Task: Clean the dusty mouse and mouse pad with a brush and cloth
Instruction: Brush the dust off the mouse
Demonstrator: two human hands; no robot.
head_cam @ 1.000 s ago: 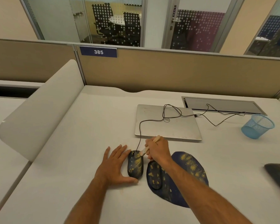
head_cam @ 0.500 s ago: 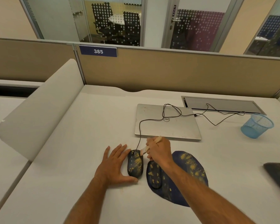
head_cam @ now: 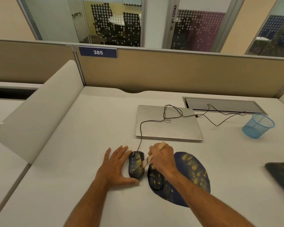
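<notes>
A black wired mouse (head_cam: 136, 166) speckled with yellow dust lies on the white desk, just left of a dark blue mouse pad (head_cam: 193, 174) that carries the same dust. My left hand (head_cam: 117, 167) lies flat beside the mouse, fingers straight along its left side and thumb against its near end. My right hand (head_cam: 162, 157) grips a small wooden-handled brush (head_cam: 148, 158), whose bristles touch the mouse's right side. A dark cloth (head_cam: 281, 176) shows partly at the right edge.
A shut silver laptop (head_cam: 168, 123) lies behind the mouse, with the mouse cable looped over it. A blue mesh cup (head_cam: 258, 126) stands at the right. A cable hatch (head_cam: 223, 105) and beige partition close the back. A curved white divider (head_cam: 39, 110) borders the left.
The brush tip has slid from the front of the mouse toward its right side. My left hand has stayed in place beside the mouse.
</notes>
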